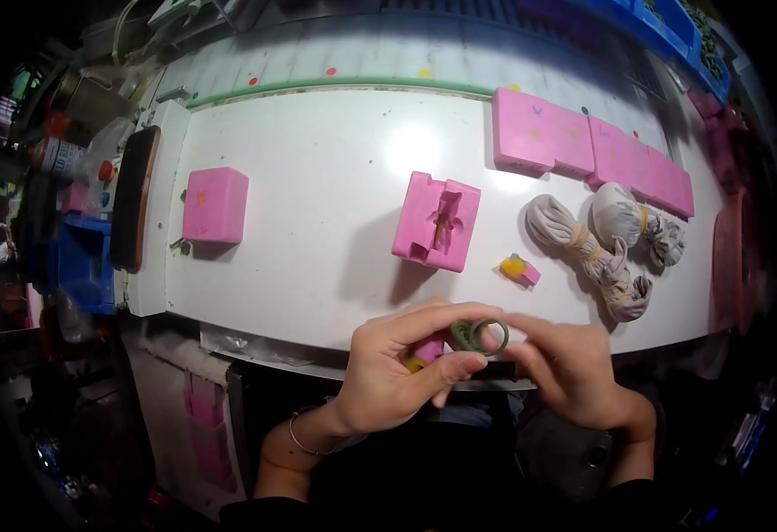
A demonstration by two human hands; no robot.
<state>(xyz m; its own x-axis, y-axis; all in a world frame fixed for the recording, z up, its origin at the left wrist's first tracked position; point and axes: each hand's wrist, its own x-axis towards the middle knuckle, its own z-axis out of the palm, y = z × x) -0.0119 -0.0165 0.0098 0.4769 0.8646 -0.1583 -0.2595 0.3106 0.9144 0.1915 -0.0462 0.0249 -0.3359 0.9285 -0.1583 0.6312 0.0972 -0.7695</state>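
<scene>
Close to the table's front edge, my left hand (406,350) is closed around a green ring (492,338), with thumb and fingers beside its darker, thicker side. In the same palm lies a small pink-and-yellow mould piece (424,353), partly covered by the fingers. My right hand (566,359) meets the ring from the right, its fingertips pinched at the band. Beyond the hands, a hollowed pink mould block (468,222) stands with its cavity showing. Another small pink-and-yellow piece (520,270) lies to the right of that block.
Two tied cloth pouches (584,244) lie at the right. Several pink blocks (544,133) line the back right, below a blue bin (672,35). A single pink block (215,206) stands at the left, near a phone-like dark slab (136,199) on the table's raised edge.
</scene>
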